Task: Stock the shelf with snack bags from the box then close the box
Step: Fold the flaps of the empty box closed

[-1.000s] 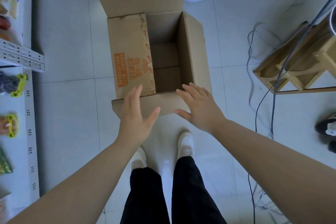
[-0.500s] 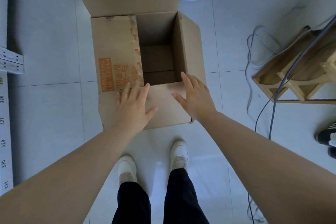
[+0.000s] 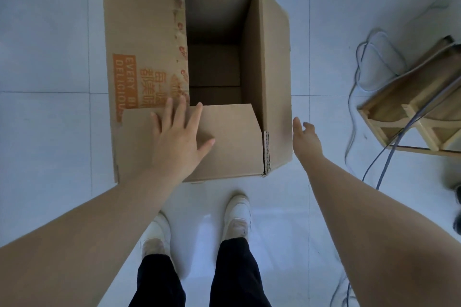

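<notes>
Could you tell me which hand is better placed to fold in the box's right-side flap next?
Likely right. The right hand hangs open just beside the raised right flap, on its outer side, while the left hand lies flat on the near flap, holding it down.

Head camera looks steeply down (close) over the box (image 3: 267, 77).

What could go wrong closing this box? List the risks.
The left hand presses the near flap alone; released, it may spring up. The right flap stands upright by the right hand; folding it in could trap the left hand. Cables lying to the right are a trip risk.
</notes>
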